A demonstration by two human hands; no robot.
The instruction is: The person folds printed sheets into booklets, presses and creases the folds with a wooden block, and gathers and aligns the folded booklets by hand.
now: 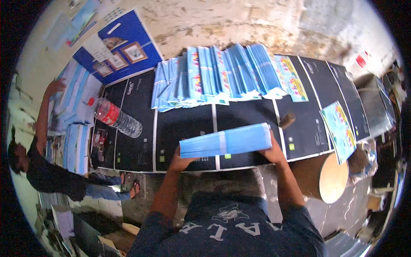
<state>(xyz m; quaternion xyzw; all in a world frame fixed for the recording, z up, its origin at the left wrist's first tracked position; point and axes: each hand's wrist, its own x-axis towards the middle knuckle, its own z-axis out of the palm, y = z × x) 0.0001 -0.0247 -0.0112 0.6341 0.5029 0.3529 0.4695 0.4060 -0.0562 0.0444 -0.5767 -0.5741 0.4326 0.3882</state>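
A long bundle of folded light-blue paper [224, 140] is held level above the near part of the black table. My left hand [182, 162] grips its left end from below, and my right hand [273, 150] closes around its right end. Most of the fingers are behind or under the bundle. Beyond it, several similar blue bundles [237, 70] with colourful printed edges lie in a row along the back of the table. A small brown block-like object [287, 121] rests just past my right hand.
On the table [184, 124] a clear bottle with a red label [117, 118] lies at the left. A printed sheet [338, 128] overhangs the right front edge, above a round drum [334, 177]. Another person [55, 171] stands left beside stacked papers [77, 98]. A blue board [124, 47] leans on the wall.
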